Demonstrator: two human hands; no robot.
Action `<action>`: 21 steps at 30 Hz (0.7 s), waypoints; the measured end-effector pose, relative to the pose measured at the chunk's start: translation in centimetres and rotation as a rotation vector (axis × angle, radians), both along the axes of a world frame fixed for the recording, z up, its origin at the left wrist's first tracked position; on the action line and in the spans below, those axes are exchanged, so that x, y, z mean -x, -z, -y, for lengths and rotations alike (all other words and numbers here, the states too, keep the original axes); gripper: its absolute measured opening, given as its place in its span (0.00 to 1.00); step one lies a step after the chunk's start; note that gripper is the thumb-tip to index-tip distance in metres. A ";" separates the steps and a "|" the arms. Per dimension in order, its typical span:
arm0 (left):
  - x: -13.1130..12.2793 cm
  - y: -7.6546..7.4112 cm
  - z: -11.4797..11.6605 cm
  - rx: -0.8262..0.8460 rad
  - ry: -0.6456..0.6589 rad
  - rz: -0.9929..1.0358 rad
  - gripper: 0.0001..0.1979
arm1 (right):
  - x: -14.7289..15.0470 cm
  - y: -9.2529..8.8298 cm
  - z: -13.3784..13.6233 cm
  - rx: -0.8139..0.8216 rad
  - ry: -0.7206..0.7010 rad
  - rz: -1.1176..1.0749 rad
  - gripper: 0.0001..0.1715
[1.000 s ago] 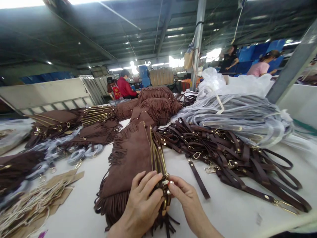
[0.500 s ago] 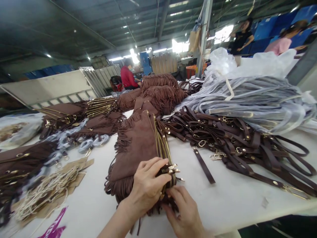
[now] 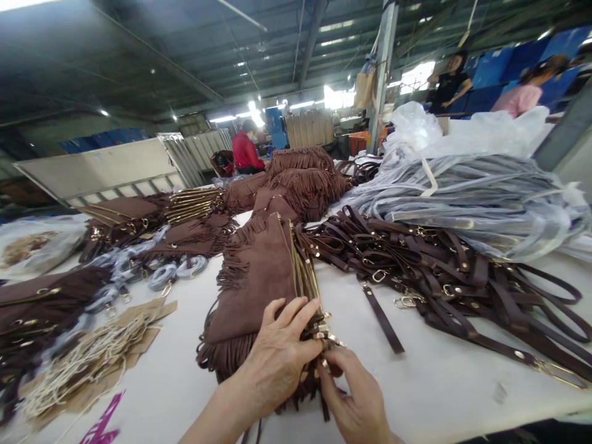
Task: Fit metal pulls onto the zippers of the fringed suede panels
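Observation:
A stack of brown suede fringed bags with gold zippers lies on the white table in front of me. My left hand lies on the near end of the stack, fingers spread over the zipper edges. My right hand is just below and to the right, its fingers curled and pinching at the gold zipper pulls at the stack's corner. Fringe hangs under both hands.
Dark brown leather straps with gold clasps lie heaped to the right, with plastic-wrapped straps behind. More fringed bags lie further back. Paper tags with strings are at left. Other people work in the background.
My right hand dropped from beside the zipper pulls to below the stack's corner, then came back up to them. My left hand stayed on the stack. The camera view shifted slightly.

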State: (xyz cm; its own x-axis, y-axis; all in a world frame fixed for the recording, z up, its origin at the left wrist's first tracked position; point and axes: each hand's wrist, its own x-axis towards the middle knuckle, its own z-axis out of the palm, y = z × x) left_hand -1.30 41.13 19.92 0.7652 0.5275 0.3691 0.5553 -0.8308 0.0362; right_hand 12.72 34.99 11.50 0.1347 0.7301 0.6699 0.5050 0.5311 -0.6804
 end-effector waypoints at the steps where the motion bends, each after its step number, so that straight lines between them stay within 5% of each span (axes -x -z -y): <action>1: -0.1 -0.1 0.1 0.015 -0.014 -0.021 0.07 | -0.5 0.1 0.0 0.092 0.007 -0.092 0.03; 5: -1.0 0.5 0.2 -0.019 -0.097 0.005 0.06 | -1.6 0.3 -0.5 0.358 -0.038 -0.474 0.08; 8: -1.8 1.7 0.2 -0.103 -0.156 0.108 0.05 | -1.8 0.6 -0.7 0.443 -0.081 -0.564 0.13; 17: -2.9 2.0 1.1 -0.065 -0.257 0.133 0.02 | -2.3 0.4 -1.5 0.142 0.117 -0.008 0.08; 21: -2.9 1.9 1.2 -0.048 -0.272 0.136 0.02 | -2.2 -0.3 -1.7 0.108 0.154 0.050 0.09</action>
